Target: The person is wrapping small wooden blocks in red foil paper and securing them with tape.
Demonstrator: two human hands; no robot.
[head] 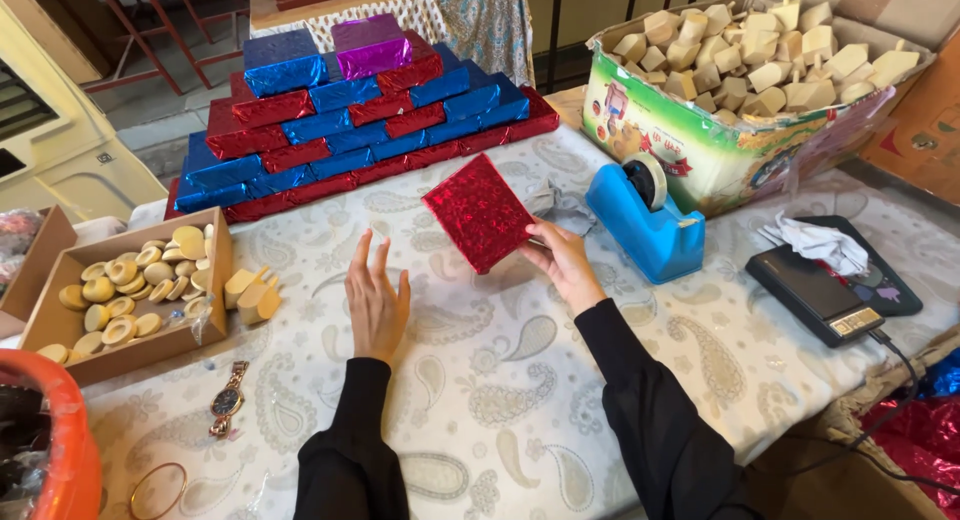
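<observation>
So nearest the camera at about 7 o'clock there's a watch (228, 400) and a bangle (157, 491) lying on the paisley tablecloth (500, 380), with an orange tub (60, 430) poking in at the corner. The left hand (375, 300) is flat-ish and open just above the cloth, fingers spread, holding nothing. The right hand (562, 262) is pinching the lower right edge of a red foil packet (480, 212), which is tilted up off the table near the middle, not resting on anything that I can see. That's a one-corner hold on slick foil, so my guess is it could slip or swing down if the fingers relax, and the foil could crease or tear where it's pinched. At 9 o'clock sits a cardboard tray (40, 310) of round pale pieces, with a few loose blocks (252, 292) just beside it. At 3 o'clock there's a black scale (830, 290) with crumpled tissue (820, 242) on it, its cable running off the table edge, easy to snag with a sleeve. A blue tape dispenser (640, 220) is just right of the packet, close enough to get knocked. Farther back at 11 o'clock is a stack (350, 120) of red, blue and purple foil packets, and at 1 o'clock a big box (720, 140) heaped with pale blocks, piled high enough that a bump might spill some.
</observation>
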